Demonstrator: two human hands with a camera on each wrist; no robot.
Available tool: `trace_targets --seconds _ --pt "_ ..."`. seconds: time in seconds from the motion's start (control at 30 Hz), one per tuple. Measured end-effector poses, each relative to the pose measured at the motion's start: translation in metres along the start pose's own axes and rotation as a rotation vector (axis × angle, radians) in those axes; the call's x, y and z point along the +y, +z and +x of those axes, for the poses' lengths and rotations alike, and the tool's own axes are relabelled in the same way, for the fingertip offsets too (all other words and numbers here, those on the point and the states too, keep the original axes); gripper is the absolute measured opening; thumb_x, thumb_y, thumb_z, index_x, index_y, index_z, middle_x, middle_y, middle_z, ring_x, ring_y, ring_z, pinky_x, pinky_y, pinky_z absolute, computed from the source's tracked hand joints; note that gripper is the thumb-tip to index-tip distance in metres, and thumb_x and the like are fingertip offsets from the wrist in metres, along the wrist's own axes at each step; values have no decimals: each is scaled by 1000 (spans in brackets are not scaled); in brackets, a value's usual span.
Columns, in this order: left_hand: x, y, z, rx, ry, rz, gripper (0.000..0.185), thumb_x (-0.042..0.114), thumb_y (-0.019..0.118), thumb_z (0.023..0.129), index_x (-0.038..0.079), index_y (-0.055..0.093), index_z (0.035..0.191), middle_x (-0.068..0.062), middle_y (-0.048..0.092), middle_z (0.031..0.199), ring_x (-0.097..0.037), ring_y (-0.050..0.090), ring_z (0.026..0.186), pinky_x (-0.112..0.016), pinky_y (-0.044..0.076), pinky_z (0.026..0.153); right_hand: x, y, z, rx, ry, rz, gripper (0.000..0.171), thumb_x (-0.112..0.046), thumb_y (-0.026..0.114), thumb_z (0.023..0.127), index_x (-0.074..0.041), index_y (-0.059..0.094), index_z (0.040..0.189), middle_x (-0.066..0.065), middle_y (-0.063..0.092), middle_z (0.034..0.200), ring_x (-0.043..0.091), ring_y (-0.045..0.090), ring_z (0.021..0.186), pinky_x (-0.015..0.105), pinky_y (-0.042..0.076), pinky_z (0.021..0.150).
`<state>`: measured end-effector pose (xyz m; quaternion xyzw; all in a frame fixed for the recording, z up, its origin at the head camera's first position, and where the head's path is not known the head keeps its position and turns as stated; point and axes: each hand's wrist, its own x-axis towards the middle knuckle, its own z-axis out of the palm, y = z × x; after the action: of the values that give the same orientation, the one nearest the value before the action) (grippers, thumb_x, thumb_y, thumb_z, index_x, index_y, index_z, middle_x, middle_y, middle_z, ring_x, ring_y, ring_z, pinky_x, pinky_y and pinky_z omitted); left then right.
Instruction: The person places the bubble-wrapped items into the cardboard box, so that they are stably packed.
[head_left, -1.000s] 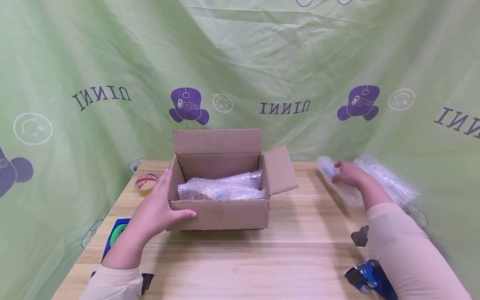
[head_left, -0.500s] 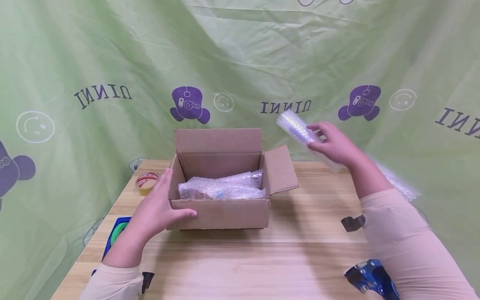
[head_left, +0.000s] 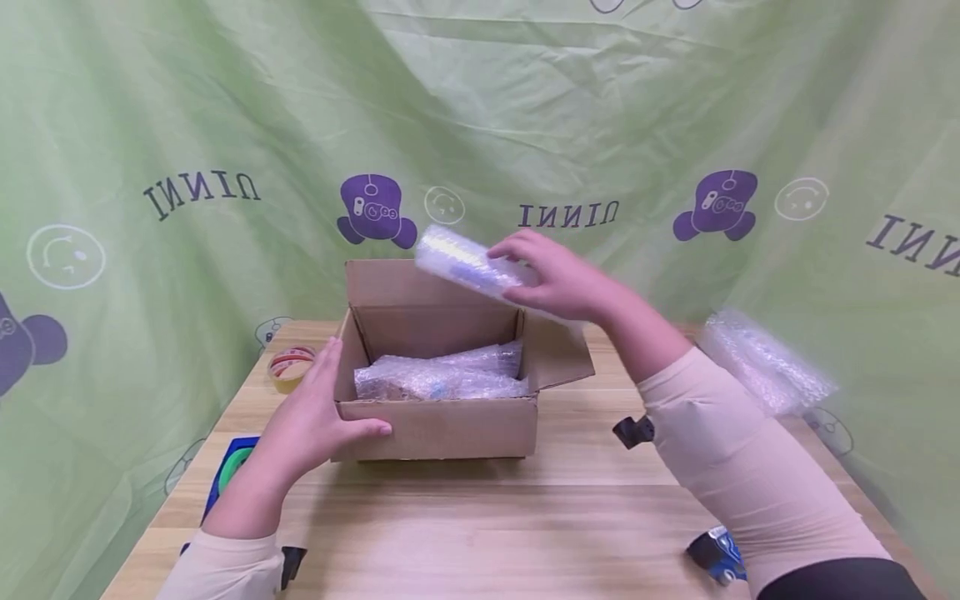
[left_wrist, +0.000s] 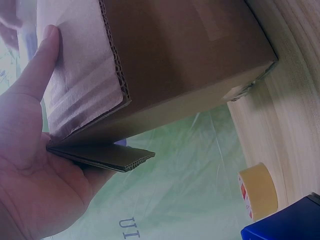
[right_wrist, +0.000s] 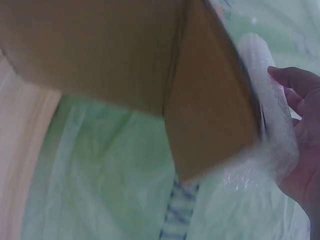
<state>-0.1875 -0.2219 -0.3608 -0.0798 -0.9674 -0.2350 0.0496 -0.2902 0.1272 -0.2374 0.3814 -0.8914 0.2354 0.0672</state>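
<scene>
A green printed backdrop [head_left: 570, 108] is hung behind and around a wooden surface [head_left: 525, 533]. An open cardboard box [head_left: 438, 429] is set near the middle of the surface, toward its far edge, and bubble-wrapped bundles [head_left: 442, 377] are seen lying inside it. The box's left wall and near left corner are gripped by the left hand [head_left: 315, 421], with the thumb laid along the front wall and the fingers against the left flap. A bubble-wrapped roll [head_left: 468, 268] is grasped by the right hand [head_left: 558, 279], fingers curled over it, and is held in the air above the box's far right corner, clear of the bundles below. Loose bubble wrap [head_left: 765, 358] is seen at the right edge of the surface. A roll of tape [head_left: 291, 367] is set by the far left corner, and a blue object [head_left: 228, 475] lies at the left edge.
</scene>
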Motion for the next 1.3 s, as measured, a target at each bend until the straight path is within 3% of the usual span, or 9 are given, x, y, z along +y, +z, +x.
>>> trace_targets --seconds 0.23,0.53,0.8,1.13,1.3 --pt "0 0 0 5 5 -1 143 76 75 61 8 -5 158 -14 -2 165 -45 18 147 -64 26 113 -21 48 28 -147 -77 -108 50 -19 68 90 -14 54 138 6 50 141 22 46 131 40 39 112" --pt "-1 2 1 9 9 -4 143 77 75 60 8 -4 158 -15 0 165 -45 19 147 -64 26 113 -7 103 30 -246 -149 -244 42 -17 66 90 -15 59 131 3 54 134 20 49 127 36 42 109" --pt "-1 1 1 3 3 -10 143 76 76 60 9 -5 158 -13 -1 165 -45 18 147 -64 25 114 1 95 26 -236 -76 -163 39 -20 60 91 -16 61 130 1 57 130 20 48 127 38 40 109" --pt "-3 0 1 8 2 -3 143 76 76 61 8 -4 158 -13 -1 165 -46 19 147 -65 26 113 2 103 25 -221 -148 -282 29 -14 62 94 -16 66 122 4 61 126 23 54 122 39 45 105" --pt "-3 1 2 8 5 -5 143 77 75 60 8 -3 158 -13 -2 165 -45 18 147 -64 26 113 6 95 21 -167 -146 -226 31 -16 62 94 -14 65 124 4 60 127 22 53 121 38 44 107"
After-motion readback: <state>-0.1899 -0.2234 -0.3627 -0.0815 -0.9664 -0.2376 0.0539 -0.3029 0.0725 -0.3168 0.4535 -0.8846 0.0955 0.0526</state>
